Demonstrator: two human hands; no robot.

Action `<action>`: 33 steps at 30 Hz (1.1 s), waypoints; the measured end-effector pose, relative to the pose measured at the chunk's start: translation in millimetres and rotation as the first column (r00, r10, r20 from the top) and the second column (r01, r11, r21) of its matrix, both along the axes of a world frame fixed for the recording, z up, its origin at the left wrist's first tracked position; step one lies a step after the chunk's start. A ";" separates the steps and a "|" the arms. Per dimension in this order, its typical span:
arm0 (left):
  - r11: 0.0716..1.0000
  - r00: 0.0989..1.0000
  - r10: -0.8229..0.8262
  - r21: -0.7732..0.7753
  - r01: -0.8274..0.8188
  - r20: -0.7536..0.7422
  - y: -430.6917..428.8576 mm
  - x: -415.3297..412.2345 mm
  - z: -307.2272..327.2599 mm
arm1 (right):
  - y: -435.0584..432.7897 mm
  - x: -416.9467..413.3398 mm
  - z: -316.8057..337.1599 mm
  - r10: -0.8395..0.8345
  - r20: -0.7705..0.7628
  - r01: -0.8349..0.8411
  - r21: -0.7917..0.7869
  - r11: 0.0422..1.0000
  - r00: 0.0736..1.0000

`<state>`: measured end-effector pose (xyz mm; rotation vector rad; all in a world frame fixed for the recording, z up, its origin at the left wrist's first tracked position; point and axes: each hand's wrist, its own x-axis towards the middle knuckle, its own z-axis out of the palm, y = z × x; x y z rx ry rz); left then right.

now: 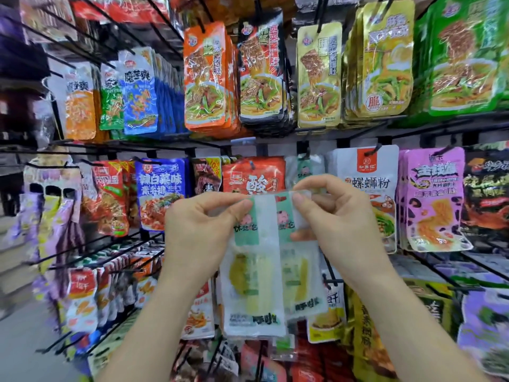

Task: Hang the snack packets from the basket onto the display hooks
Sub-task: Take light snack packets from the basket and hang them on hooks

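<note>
**By the snack wall**

Bright bags hung on black display hooks. In front, near the middle, were two see-through snack packets with green tops and yellow food inside. The left hand pinched their top edge. The right hand pinched it too.
</note>
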<state>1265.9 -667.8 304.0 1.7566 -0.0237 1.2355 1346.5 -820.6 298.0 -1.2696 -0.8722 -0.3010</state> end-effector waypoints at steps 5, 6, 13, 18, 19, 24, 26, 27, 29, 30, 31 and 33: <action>0.984 0.991 -0.133 -0.125 0.130 -0.016 16.2 -7.9 0.9 | -9.1 2.5 4.0 -0.153 0.063 0.151 0.026 0.988 0.986; 0.976 0.981 -0.184 -0.125 0.176 -0.059 16.3 -8.1 0.8 | -10.5 3.6 3.3 -0.202 0.104 0.202 0.009 0.979 0.974; 0.973 0.955 -0.201 0.066 0.220 -0.219 -6.3 6.6 7.4 | -15.5 12.1 5.7 -0.335 0.189 0.357 -0.099 0.929 0.923; 0.969 0.974 -0.084 0.212 0.130 -0.212 -24.3 34.5 19.3 | -18.6 28.6 16.3 -0.356 0.206 0.378 -0.077 0.923 0.912; 0.969 0.976 -0.091 0.208 0.133 -0.199 -25.9 40.9 23.5 | -18.4 32.0 20.1 -0.338 0.181 0.353 -0.063 0.933 0.924; 0.973 0.983 -0.082 0.200 0.115 -0.164 -27.1 68.2 37.2 | -13.7 48.9 36.9 -0.299 0.130 0.302 -0.008 0.953 0.945; 0.971 0.980 -0.103 0.194 0.136 -0.170 -26.6 72.0 38.9 | -11.7 54.9 41.1 -0.290 0.137 0.293 0.001 0.956 0.947; 0.971 0.980 -0.106 0.195 0.138 -0.167 -26.5 72.5 39.6 | -10.6 57.2 42.9 -0.289 0.143 0.292 -0.003 0.956 0.947; 0.967 0.982 -0.098 0.217 0.131 -0.159 -26.2 74.4 40.7 | -8.4 61.1 46.3 -0.286 0.144 0.292 -0.019 0.956 0.947; 0.965 0.983 -0.089 0.232 0.126 -0.163 -26.2 76.4 41.0 | -7.3 62.5 47.6 -0.287 0.141 0.294 -0.030 0.955 0.947; 0.962 0.982 -0.083 0.244 0.123 -0.171 -26.7 78.2 41.5 | -6.3 63.7 48.5 -0.291 0.136 0.299 -0.041 0.954 0.947; 0.956 0.982 -0.066 0.270 0.113 -0.179 -27.4 81.8 42.7 | -4.8 65.1 49.3 -0.294 0.121 0.302 -0.050 0.952 0.948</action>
